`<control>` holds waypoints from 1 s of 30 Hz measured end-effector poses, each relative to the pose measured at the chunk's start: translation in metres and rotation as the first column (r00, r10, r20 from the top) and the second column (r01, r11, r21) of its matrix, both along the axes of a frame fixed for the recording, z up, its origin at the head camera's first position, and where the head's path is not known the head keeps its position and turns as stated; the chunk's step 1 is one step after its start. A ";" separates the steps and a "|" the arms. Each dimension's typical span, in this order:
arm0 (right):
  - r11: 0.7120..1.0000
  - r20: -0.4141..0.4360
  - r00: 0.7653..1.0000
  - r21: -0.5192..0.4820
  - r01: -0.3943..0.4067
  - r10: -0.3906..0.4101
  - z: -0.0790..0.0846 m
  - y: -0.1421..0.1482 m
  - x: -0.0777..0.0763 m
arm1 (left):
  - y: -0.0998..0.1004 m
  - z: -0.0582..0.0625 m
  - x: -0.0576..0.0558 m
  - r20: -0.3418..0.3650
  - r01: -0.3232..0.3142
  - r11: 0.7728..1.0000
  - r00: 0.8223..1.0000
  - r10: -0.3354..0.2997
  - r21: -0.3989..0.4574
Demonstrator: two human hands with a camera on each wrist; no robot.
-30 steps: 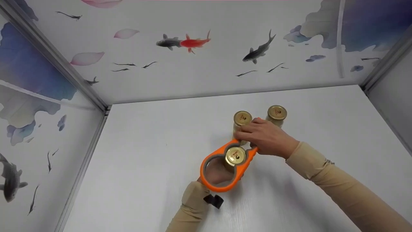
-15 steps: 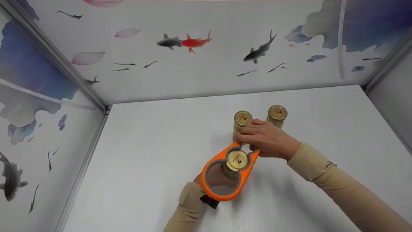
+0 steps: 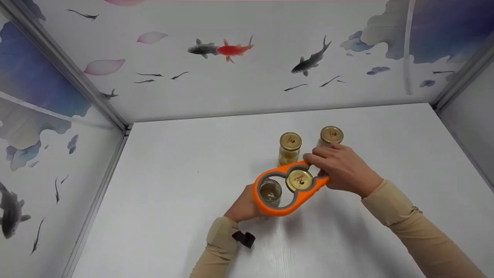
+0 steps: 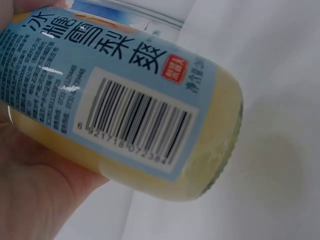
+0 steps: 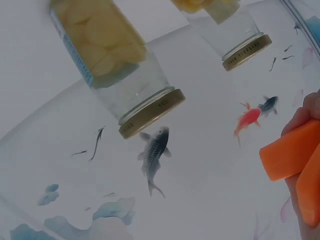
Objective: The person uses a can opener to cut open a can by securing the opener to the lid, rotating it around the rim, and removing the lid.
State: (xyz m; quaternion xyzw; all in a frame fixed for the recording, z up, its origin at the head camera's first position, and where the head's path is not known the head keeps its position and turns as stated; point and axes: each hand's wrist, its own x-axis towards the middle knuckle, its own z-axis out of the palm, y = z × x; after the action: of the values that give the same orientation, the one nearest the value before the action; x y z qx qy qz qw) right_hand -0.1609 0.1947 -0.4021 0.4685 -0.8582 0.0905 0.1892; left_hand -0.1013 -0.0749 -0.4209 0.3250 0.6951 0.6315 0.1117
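Note:
My left hand [image 3: 245,204] grips an open glass jar [image 3: 271,193], its mouth showing through the large ring of an orange jar opener [image 3: 278,212]. In the left wrist view the jar's blue label [image 4: 135,117] carries a barcode, and pale yellow contents show below it. My right hand [image 3: 347,170] holds the opener by its two handles, which also show as orange ends [image 5: 290,150] in the right wrist view. A gold lid [image 3: 300,180] sits in the opener's smaller ring, to the right of the jar's mouth.
Two capped jars stand on the white table [image 3: 166,193] beyond my hands: a left jar [image 3: 289,152] and a right jar [image 3: 331,135], the latter partly behind my right hand. A patterned wall [image 3: 270,92] rises at the table's back edge.
The lid has come off the jar and moved right and up with the opener. The jar's open mouth now shows through the large ring. My right hand has shifted right.

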 end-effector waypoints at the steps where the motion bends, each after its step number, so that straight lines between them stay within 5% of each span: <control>1: 1.000 0.002 1.000 -0.005 0.009 -0.009 -0.002 0.004 0.001 | -0.001 -0.026 -0.007 0.031 -0.060 0.998 0.998 0.061 -0.037; 3: 1.000 0.003 1.000 -0.015 0.026 -0.026 -0.005 0.010 0.004 | -0.003 -0.062 -0.017 0.060 -0.140 0.988 0.988 0.144 -0.072; 6: 0.998 0.015 0.998 -0.034 0.062 -0.061 -0.012 0.020 0.010 | -0.009 -0.083 -0.026 0.058 -0.119 0.989 0.991 0.125 -0.093; 9: 0.993 0.039 0.994 -0.051 0.105 -0.103 -0.019 0.029 0.017 | -0.011 -0.084 -0.027 0.066 -0.100 0.990 0.992 0.107 -0.104; 12: 0.987 0.064 0.987 -0.046 0.153 -0.150 -0.028 0.038 0.024 | -0.008 -0.081 -0.026 0.113 -0.144 0.984 0.981 0.155 -0.106; 22: 0.963 0.140 0.954 -0.004 0.268 -0.265 -0.065 0.054 0.044 | -0.006 -0.084 -0.036 0.175 -0.370 0.922 0.906 0.385 -0.115; 30: 0.945 0.169 0.931 0.001 0.328 -0.323 -0.081 0.061 0.052 | -0.014 -0.082 -0.049 0.223 -0.509 0.845 0.815 0.534 -0.163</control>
State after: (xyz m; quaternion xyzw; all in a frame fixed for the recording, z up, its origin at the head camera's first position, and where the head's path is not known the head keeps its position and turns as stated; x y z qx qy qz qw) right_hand -0.1088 0.2561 -0.4836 0.3080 -0.9354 0.1086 0.1355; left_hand -0.1505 -0.0894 -0.5034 0.0306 0.7662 0.6407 0.0398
